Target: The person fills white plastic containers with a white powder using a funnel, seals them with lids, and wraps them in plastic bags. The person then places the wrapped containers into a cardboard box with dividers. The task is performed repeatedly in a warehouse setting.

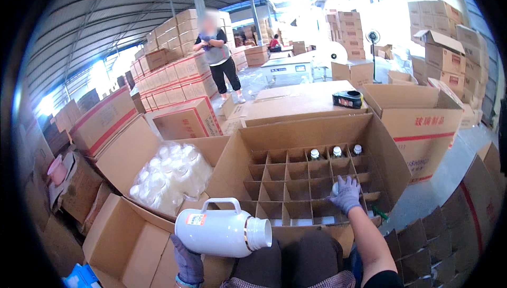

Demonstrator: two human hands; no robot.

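White jug point(219, 234), left hand point(188, 264) cupping base | right hand point(346, 195) curled round bottle cap point(335, 188) | divided carton point(296, 137): three bottles point(337, 152)

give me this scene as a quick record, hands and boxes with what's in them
left hand: holds white jug, sideways, handle up
right hand: touching pale cap inside divided carton; grip unclear
divided carton: three white-capped bottles in back row
left of it: plastic-wrapped white containers
background: standing person, stacked cartons
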